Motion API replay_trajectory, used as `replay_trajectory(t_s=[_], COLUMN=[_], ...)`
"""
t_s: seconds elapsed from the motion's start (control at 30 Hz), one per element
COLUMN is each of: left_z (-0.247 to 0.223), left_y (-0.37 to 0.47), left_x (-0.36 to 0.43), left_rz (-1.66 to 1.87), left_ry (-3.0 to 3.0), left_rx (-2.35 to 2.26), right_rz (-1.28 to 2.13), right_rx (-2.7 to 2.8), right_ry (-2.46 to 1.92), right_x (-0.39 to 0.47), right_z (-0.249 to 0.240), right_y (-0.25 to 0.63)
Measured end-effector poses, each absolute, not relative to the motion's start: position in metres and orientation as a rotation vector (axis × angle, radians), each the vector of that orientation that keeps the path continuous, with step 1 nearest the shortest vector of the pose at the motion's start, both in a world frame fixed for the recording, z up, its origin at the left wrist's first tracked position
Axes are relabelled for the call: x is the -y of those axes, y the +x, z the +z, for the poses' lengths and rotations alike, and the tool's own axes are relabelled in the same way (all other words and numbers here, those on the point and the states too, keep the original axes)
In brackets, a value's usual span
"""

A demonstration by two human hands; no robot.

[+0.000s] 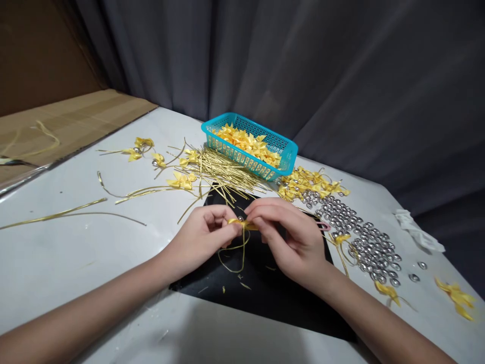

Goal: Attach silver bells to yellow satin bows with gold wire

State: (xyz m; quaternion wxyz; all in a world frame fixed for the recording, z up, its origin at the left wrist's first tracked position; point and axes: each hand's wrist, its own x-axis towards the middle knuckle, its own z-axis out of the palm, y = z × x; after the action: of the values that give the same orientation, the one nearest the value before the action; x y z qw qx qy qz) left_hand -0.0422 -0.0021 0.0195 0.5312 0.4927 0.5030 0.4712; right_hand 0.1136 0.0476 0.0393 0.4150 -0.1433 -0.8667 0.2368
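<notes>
"Well, what are the hands holding?"
"The left hand (208, 230) and right hand (291, 232) both pinch one yellow ribbon bow (244, 224), at the clock's centre, above the black mat (265, 296)."
"And below it?"
"A thin gold cord (244, 247) loops down toward six o'clock."
"What surrounds them?"
"From the bow, a blue basket (290, 157) of yellow bows (250, 143) stands at twelve, gold cord lengths (227, 169) lie between eleven and twelve, silver beads (373, 247) at three."
</notes>
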Motion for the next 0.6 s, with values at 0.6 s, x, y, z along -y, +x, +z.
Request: replay_trajectory(t_s=[0.6], left_z=[-0.001], left_y=[-0.05], left_x=[-0.005], left_rz=[1.115], left_ry=[1.258], left_rx=[-1.34], right_rz=[0.612], right_rx=[1.77], right_ry=[-0.52], right_x=[-0.048], right_z=[0.088], right_y=[0.14])
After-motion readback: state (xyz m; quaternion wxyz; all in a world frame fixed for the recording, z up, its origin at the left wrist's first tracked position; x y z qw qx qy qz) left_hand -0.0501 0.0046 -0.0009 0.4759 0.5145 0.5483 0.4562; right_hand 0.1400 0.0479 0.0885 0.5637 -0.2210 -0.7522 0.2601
